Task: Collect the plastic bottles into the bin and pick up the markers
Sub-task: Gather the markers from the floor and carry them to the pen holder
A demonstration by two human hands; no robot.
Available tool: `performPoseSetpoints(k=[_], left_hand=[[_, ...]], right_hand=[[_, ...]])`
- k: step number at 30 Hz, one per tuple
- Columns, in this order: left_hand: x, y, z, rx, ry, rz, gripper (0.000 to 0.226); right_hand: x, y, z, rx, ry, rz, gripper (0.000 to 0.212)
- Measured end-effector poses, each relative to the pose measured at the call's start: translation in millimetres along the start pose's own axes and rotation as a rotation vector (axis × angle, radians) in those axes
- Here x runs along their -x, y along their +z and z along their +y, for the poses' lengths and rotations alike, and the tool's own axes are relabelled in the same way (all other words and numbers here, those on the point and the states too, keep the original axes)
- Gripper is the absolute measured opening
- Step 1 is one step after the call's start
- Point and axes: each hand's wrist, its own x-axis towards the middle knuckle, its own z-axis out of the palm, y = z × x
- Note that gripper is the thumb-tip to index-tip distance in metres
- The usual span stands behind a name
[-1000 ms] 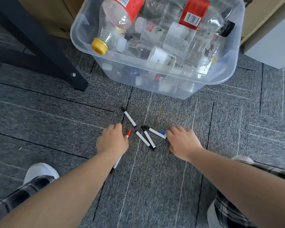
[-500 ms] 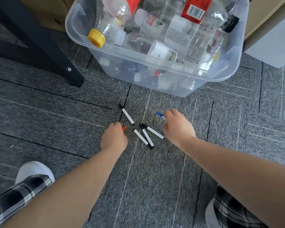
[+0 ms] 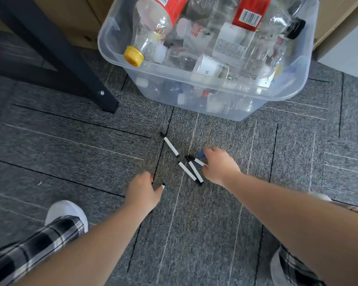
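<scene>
**Markers gathered from the carpet, bottles already binned**

Only the head view is given. The plastic bottles (image 3: pixel 153 32) are seen piled inside the clear bin (image 3: pixel 215 85), which stands on the carpet (image 3: pixel 70 145) beside a black desk leg (image 3: pixel 74 65).

The left hand (image 3: pixel 143 191) is curled round a red-capped marker (image 3: pixel 151 178), whose red tip shows above the knuckles and whose white end shows at the thumb. The right hand (image 3: pixel 218 165) is curled round a blue-capped marker (image 3: pixel 202 155) and is laid over the end of a third marker (image 3: pixel 198 162).

Three more are left loose: a far marker (image 3: pixel 171 146) lying diagonally toward the bin, and a close pair (image 3: pixel 191 171) of parallel markers (long axes running from upper left to lower right). The pair lies just left of the right hand, touching or nearly so, and well ahead of the left hand; the right hand is judged the nearer for the coming pick.
</scene>
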Motion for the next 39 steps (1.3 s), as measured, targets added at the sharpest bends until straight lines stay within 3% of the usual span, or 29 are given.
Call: performPoseSetpoints(k=[7,11,14,17,21,24,28,32,36,39], left_hand=[[-5.4,17.0,11.9,-0.074,-0.060,-0.072,0.019],[-4.5,22.6,9.0,-0.029,-0.060,-0.031,0.015],[-0.8,21.2,9.6,0.056,-0.036,0.004,0.024],[4.0,14.1,10.4,0.103,0.006,0.043,0.031],[4.9,-2.3,17.8,0.160,0.050,0.119,0.021],[0.5,-7.5,20.8,0.193,0.041,0.164,0.019],[-7.3,0.7,30.6,0.234,-0.015,0.151,0.018],[-13.7,18.5,56.5,0.395,-0.139,0.037,0.023],[-24.5,32.6,73.4,0.539,-0.259,-0.022,0.031],[-30.5,34.1,76.9,0.519,-0.290,-0.033,0.033]], right_hand=[[0.4,5.0,6.3,0.053,-0.031,0.042,0.026],[1.4,6.1,3.6,0.051,-0.067,0.083,0.028],[-0.2,10.7,2.5,0.112,-0.075,0.052,0.029],[-0.2,16.6,-0.5,0.139,-0.003,0.027,0.029],[1.0,12.8,0.4,0.027,0.155,0.105,0.016],[2.5,11.0,1.0,-0.087,0.209,0.168,0.020],[7.0,7.4,-4.8,-0.176,0.183,0.231,0.015],[7.2,-1.7,-14.4,-0.281,0.106,0.321,0.007],[4.1,-6.9,-18.7,-0.328,0.073,0.336,0.005],[3.2,-7.3,-16.6,-0.381,0.081,0.335,0.005]])
